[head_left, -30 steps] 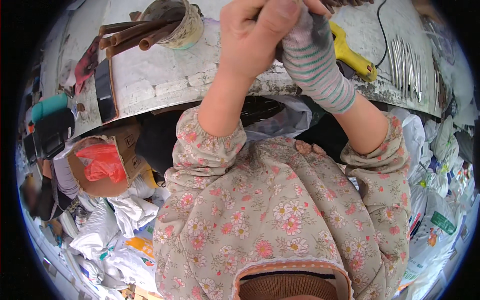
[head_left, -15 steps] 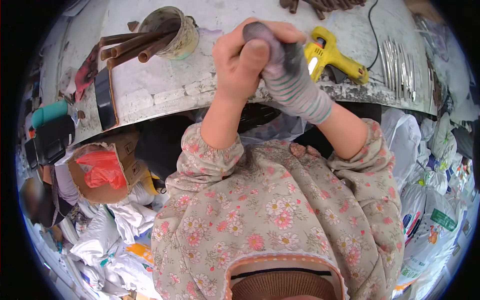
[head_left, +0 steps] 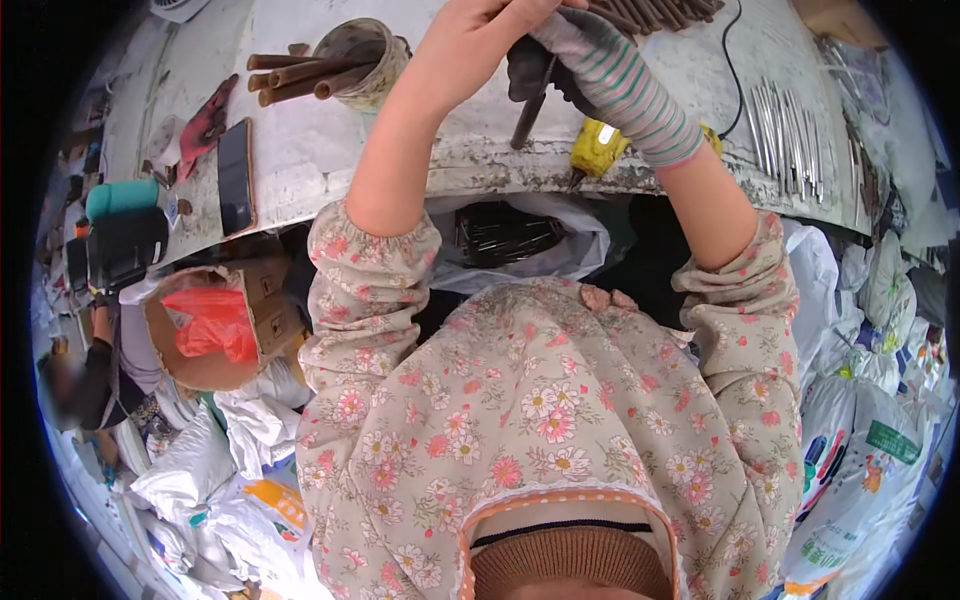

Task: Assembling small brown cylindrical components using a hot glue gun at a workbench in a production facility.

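My right hand (head_left: pixel 590 75) wears a striped knit glove with a dark palm. Its fingers are closed round a dark brown tube (head_left: pixel 529 118), whose lower end sticks out toward me. My bare left hand (head_left: pixel 482 35) lies against the glove at the top edge of the picture; its fingertips are cut off there, so I cannot tell whether they grip the tube too. Several more brown tubes (head_left: pixel 655 12) are piled just beyond the glove. Partly under my right wrist lies a yellow glue gun (head_left: pixel 598 148) with a black cable.
A stained bucket (head_left: pixel 378 75) lies tipped on the white table (head_left: pixel 310 150), brown tubes jutting from it. Left of it is a dark phone (head_left: pixel 236 175). Thin metal rods (head_left: pixel 785 140) line the right side. Below the table are a carton (head_left: pixel 270 315) and a plastic bag (head_left: pixel 585 240).
Both hands, clasped together before, have moved away from me toward the pile of tubes. A brown tube now shows in the gloved hand, and that arm now covers part of the glue gun.
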`<action>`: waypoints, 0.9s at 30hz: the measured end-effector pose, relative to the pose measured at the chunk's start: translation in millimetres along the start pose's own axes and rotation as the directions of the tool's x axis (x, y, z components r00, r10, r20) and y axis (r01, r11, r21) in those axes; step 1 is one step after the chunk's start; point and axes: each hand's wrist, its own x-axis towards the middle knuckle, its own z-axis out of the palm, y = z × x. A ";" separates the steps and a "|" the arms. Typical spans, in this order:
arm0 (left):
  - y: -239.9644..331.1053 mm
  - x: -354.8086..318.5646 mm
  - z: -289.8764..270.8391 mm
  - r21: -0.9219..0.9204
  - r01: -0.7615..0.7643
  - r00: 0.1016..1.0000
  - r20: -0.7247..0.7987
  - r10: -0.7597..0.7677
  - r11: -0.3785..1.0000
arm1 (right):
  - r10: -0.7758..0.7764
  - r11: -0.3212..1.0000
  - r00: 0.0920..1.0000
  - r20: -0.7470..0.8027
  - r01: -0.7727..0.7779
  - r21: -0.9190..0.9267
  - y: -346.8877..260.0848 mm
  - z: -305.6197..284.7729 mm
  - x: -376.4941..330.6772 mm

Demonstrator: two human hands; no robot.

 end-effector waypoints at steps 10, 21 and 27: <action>35.7 10.4 12.0 0.083 -0.234 0.971 0.071 0.228 0.969 | 0.018 1.000 1.000 -0.006 -0.018 -0.001 9.1 26.6 -6.6; 24.1 9.1 23.5 0.066 -0.130 0.978 0.171 0.117 0.989 | -0.543 0.005 0.778 0.317 0.380 -0.925 15.0 17.4 -31.8; 1.9 -2.1 14.2 -0.039 -0.222 0.972 0.075 0.224 0.974 | -0.598 0.044 0.747 0.290 0.392 -0.919 30.8 27.4 -20.9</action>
